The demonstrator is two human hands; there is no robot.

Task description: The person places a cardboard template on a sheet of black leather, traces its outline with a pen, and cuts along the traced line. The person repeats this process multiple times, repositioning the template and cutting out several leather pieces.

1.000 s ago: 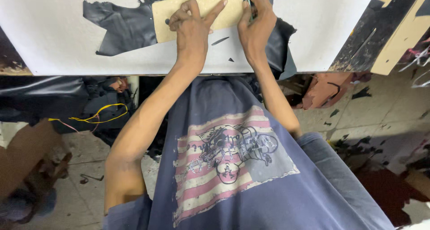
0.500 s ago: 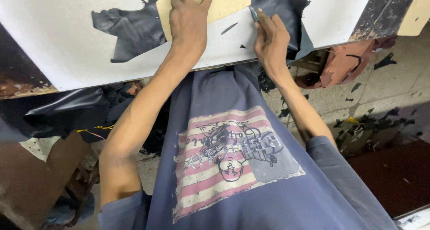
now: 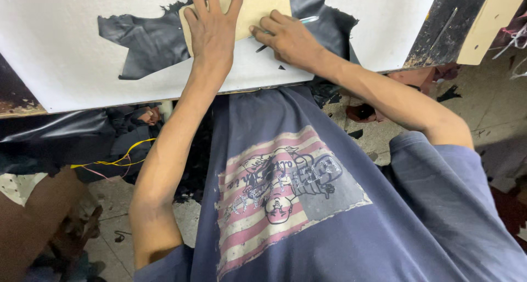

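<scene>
A tan, flat template with a rounded corner lies at 12 o'clock on a white cutting board, on top of a dark grey sheet of leather. The template looks like stiff card or thin board, plain and matte, its top edge cut off by the frame. The leather is thin and limp, with a ragged, torn-looking outline; it spreads out from under the template toward 9 o'clock and shows again at 1 o'clock beyond the template's right side.

The left hand lies flat and spread on the template's left part, fingers pointing to 12 o'clock, pressing it down. The right hand, just beside it at 3 o'clock, is closed around a slim tool with a pale green handle; its dark tip meets the board just below the template's lower edge. The two hands are near each other but apart.

Black scraps hang below the board's near edge at 8 o'clock, with yellow cord among them.
</scene>
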